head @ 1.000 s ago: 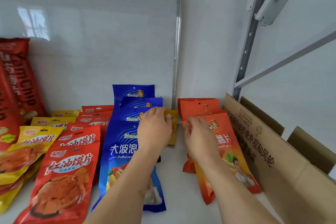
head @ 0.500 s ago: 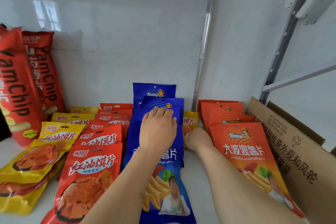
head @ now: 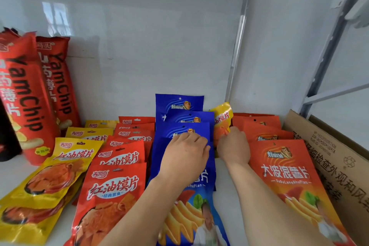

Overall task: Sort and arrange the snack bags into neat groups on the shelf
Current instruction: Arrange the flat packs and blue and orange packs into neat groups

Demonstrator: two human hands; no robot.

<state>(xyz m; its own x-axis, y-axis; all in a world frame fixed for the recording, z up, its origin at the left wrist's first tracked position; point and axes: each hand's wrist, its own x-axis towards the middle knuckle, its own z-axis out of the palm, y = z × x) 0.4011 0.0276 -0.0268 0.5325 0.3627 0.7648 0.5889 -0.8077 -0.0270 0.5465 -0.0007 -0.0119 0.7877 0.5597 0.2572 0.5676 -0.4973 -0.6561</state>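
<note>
Snack bags lie in overlapping rows on a white shelf (head: 225, 183). From left to right there are yellow bags (head: 60, 168), red bags (head: 113, 191), blue bags (head: 179, 104) and orange bags (head: 287, 181). My left hand (head: 184, 156) rests flat, palm down, on the blue row. My right hand (head: 233, 147) sits between the blue and orange rows, its fingers closed on a single yellow bag (head: 222, 120). That bag stands tilted up at the back, its lower part hidden by my hand.
Two tall red YamChip bags (head: 30, 94) stand at the far left against the white back wall. A brown cardboard box (head: 331, 156) borders the orange row on the right. A metal shelf upright (head: 327, 46) rises behind the box.
My right hand left the orange row and reached between the rows, then lifted the lone yellow bag upright. My left hand stayed on the blue bags. The view shifted rightwards and closer.
</note>
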